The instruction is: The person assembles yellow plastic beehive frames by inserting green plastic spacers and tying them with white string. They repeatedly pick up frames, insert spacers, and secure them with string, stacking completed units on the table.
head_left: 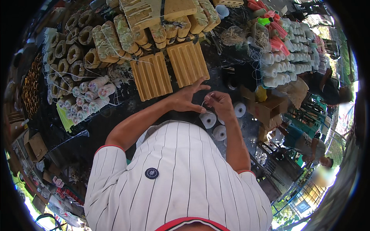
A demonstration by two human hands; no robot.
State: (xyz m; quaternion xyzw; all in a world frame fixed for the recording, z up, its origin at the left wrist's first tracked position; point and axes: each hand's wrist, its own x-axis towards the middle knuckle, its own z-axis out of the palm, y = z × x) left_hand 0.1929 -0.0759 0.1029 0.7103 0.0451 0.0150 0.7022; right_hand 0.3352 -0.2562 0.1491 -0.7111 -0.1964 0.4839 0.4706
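Observation:
My left hand [189, 98] has its fingers spread, thumb apart, beside the lower edge of a tan grooved mould half [188, 63]. A second grooved mould half [151, 77] lies to its left, with its channels facing up. Close by on the right, my right hand [220, 103] pinches a short curved piece of white string [203, 102]. Below that hand are several white spools of string, one spool [208, 119] nearest my left thumb and another spool [239, 109] beyond the right wrist.
Tied tan blocks [125, 34] and hollow moulds [75, 56] stack at the back left. Wrapped bundles [90, 90] lie before them. White cylinders [285, 57], red pieces [277, 30] and a bin of sticks [261, 36] stand right. Past a cardboard box [269, 107] are people.

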